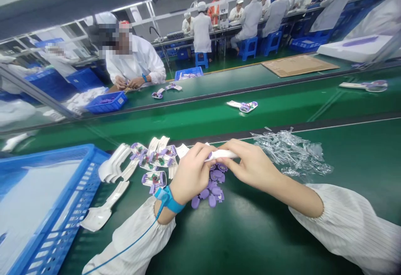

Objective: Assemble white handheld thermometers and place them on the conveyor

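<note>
Between both hands is a white plastic handle-shaped housing (223,154), held level above the green table. My left hand (194,170), with a blue wrist strap and cord, grips its left end, where a bit of purple shows. The right end sits in the closed fingers of my right hand (247,162). Just below lie several small purple plastic caps (213,191). To the left of my left hand are several white and purple half-shells with wiring inside (154,179). Stacked white curved shells (115,164) and a single white shell (105,210) lie further left.
A blue basket (84,175) stands at the left edge. Crumpled clear plastic bags (294,152) lie to the right. Beyond runs a green conveyor (194,114) carrying a part-assembled piece (244,106). Across it a co-worker (134,58) handles something beside a blue bin (108,102).
</note>
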`<state>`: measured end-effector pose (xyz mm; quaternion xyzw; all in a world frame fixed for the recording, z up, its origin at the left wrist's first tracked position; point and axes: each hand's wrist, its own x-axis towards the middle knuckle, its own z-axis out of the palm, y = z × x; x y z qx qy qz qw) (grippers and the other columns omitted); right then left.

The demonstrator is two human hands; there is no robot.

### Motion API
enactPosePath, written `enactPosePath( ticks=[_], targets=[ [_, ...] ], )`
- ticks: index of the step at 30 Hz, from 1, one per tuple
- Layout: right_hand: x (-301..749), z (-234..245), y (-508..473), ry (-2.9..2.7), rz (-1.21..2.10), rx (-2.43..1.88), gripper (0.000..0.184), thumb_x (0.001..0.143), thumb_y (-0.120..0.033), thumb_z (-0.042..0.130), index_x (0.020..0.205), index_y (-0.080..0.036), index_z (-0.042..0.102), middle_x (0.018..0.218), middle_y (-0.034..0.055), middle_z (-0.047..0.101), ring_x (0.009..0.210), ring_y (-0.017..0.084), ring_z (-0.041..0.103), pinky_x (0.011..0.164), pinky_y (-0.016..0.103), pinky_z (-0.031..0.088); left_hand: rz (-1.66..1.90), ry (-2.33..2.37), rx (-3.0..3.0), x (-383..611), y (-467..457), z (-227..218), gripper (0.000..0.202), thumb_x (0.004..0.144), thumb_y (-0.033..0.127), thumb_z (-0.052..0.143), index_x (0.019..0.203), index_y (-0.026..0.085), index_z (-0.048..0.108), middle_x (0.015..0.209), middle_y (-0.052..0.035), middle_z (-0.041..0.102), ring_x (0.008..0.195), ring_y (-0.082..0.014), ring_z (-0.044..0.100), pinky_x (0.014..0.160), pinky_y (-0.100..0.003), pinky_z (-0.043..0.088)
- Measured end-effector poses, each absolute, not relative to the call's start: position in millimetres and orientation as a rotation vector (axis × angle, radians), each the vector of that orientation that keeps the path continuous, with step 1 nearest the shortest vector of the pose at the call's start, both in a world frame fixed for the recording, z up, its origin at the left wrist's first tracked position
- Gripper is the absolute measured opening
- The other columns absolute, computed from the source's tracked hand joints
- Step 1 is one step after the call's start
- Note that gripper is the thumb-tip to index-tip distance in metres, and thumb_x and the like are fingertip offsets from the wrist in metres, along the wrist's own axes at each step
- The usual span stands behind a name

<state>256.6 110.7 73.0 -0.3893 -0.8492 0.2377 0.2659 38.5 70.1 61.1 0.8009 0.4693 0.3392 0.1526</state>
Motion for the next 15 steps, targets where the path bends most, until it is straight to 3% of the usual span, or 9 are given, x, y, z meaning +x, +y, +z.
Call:
enactPosePath(
  ticks=[4, 7, 9, 12, 15],
  targets=[
    [259.9, 78.3, 122.1, -2.318, 0.772, -1.104, 0.026, 0.107, -0.044, 0.063, 0.108, -0.022, 0.075, 0.104, 0.0055, 0.078, 0.092, 0.024, 0.07, 0.078, 0.034, 0.045, 0.961, 1.366, 2.252, 33.2, 76.7, 60.9, 0.032, 0.109, 0.024, 0.061, 0.141, 0.023, 0.057, 0.133, -0.0121, 0.066, 0.126, -0.0288, 0.068, 0.108, -0.047, 0.059],
    [269.8, 86.9, 134.2, -2.168, 0.977, -1.205, 0.035, 0.106, -0.054, 0.061, 0.11, -0.022, 0.074, 0.095, 0.0046, 0.079, 0.085, 0.023, 0.07, 0.074, 0.033, 0.046, 1.082, 1.307, 2.351, 25.3, 83.7, 59.3, 0.065, 0.104, 0.031, 0.072, 0.161, 0.028, 0.042, 0.164, -0.0182, 0.044, 0.153, -0.0359, 0.05, 0.123, -0.055, 0.052],
    [277.7, 92.0, 140.8, -2.003, 1.235, -1.23, 0.044, 0.106, -0.061, 0.058, 0.106, -0.021, 0.073, 0.086, 0.0044, 0.076, 0.076, 0.021, 0.068, 0.069, 0.032, 0.048, 1.132, 1.22, 2.473, 19.2, 88.4, 57.8, 0.063, 0.104, 0.028, 0.073, 0.16, 0.03, 0.045, 0.169, -0.0176, 0.037, 0.159, -0.0375, 0.043, 0.125, -0.057, 0.051],
    [285.8, 94.7, 145.0, -1.751, 1.843, -1.076, 0.046, 0.101, -0.065, 0.065, 0.097, -0.02, 0.072, 0.084, 0.0041, 0.075, 0.066, 0.016, 0.066, 0.064, 0.029, 0.052, 1.218, 1.067, 2.586, 11.7, 92.7, 56.4, 0.042, 0.109, 0.013, 0.06, 0.148, 0.03, 0.059, 0.158, -0.0144, 0.056, 0.154, -0.0326, 0.053, 0.12, -0.054, 0.056],
    [284.8, 92.4, 140.8, -1.505, 2.36, -0.889, 0.038, 0.099, -0.055, 0.074, 0.099, -0.017, 0.075, 0.083, 0.0028, 0.074, 0.063, 0.014, 0.067, 0.059, 0.025, 0.055, 1.246, 0.9, 2.628, 8.1, 92.7, 55.0, 0.043, 0.108, 0.006, 0.056, 0.146, 0.026, 0.061, 0.151, -0.015, 0.065, 0.15, -0.0308, 0.059, 0.117, -0.051, 0.06]
  ],
)
